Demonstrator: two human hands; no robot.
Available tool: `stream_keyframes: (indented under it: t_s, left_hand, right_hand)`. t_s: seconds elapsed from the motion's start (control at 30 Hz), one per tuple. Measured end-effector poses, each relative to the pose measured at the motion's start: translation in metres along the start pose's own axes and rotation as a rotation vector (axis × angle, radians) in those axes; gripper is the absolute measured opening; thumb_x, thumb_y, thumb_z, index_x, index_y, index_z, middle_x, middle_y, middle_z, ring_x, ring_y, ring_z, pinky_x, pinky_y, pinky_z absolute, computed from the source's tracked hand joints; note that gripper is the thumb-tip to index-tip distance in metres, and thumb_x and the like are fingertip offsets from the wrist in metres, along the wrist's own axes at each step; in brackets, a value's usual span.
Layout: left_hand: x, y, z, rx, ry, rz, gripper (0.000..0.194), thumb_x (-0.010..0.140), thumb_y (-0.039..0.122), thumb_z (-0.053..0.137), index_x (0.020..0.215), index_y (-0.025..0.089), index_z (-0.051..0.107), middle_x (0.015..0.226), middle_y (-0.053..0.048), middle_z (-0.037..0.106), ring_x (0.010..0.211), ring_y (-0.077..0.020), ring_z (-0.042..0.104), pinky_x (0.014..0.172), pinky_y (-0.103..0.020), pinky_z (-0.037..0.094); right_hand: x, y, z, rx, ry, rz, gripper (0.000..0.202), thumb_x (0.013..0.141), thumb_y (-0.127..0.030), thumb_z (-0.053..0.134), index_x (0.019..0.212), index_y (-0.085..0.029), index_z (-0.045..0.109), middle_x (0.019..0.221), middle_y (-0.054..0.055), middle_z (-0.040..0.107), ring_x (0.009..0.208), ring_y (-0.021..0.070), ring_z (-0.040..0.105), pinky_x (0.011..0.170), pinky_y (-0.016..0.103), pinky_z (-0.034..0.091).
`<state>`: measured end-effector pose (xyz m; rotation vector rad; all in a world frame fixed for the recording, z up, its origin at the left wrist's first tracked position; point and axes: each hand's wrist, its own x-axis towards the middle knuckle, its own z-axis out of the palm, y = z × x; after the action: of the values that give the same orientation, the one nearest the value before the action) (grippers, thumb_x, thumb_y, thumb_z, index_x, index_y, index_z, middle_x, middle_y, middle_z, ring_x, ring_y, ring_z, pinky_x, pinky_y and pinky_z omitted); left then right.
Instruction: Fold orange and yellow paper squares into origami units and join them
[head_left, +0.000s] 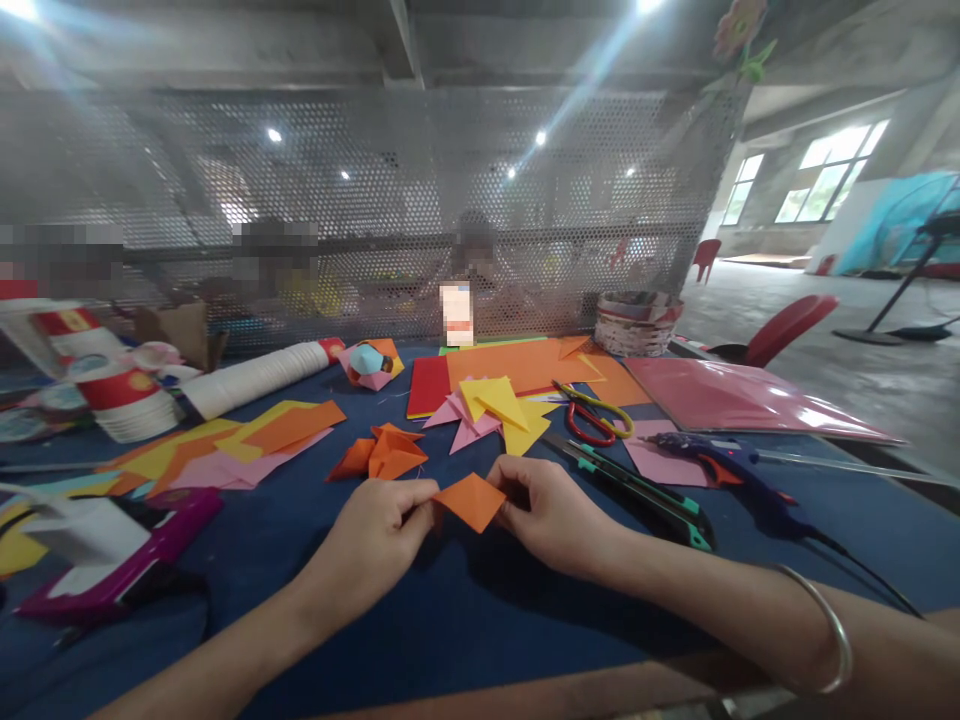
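Note:
A small folded orange paper (472,502) is stretched between both hands above the blue table, one point facing down. My left hand (390,525) pinches its left corner between thumb and fingers. At the right corner, my right hand (551,510) grips it the same way. Just beyond my left hand lie folded orange paper pieces (394,452). Folded yellow pieces (506,410) rest on pink ones (461,420) behind the held paper. A green and black cutter (637,490) lies beside my right hand.
Scissors (592,425) and a glue gun (739,470) with a cord lie at the right. Colored sheets (240,440), paper cups (262,378) and a purple holder (172,540) are at the left. Behind stand a basket (637,325) and a perforated screen (375,200).

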<state>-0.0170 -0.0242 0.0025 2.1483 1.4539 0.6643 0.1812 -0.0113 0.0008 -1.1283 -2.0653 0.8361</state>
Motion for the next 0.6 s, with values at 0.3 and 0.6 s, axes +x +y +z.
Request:
stream_keyframes:
  t_s: [0.3, 0.6]
  left_hand:
    - [0.0003, 0.0000, 0.0033, -0.030, 0.008, 0.012, 0.029, 0.088, 0.030, 0.035, 0.062, 0.020, 0.043, 0.054, 0.003, 0.047, 0.052, -0.0136, 0.047, 0.053, -0.025, 0.029]
    - [-0.0001, -0.0049, 0.0001, -0.109, -0.008, -0.065, 0.040, 0.090, 0.045, 0.036, 0.063, 0.019, 0.051, 0.047, 0.006, 0.040, 0.043, -0.0110, 0.037, 0.045, -0.023, 0.027]
  right_hand:
    - [0.0025, 0.0065, -0.0005, -0.001, 0.026, -0.011, 0.014, 0.074, -0.004, 0.052, 0.073, -0.016, 0.059, 0.065, -0.002, 0.058, 0.061, 0.0110, 0.050, 0.055, 0.021, 0.035]
    - [0.0033, 0.0076, -0.0005, 0.100, 0.006, 0.007, 0.011, 0.086, -0.015, 0.050, 0.095, -0.018, 0.056, 0.073, -0.001, 0.064, 0.066, 0.0127, 0.060, 0.061, 0.022, 0.043]
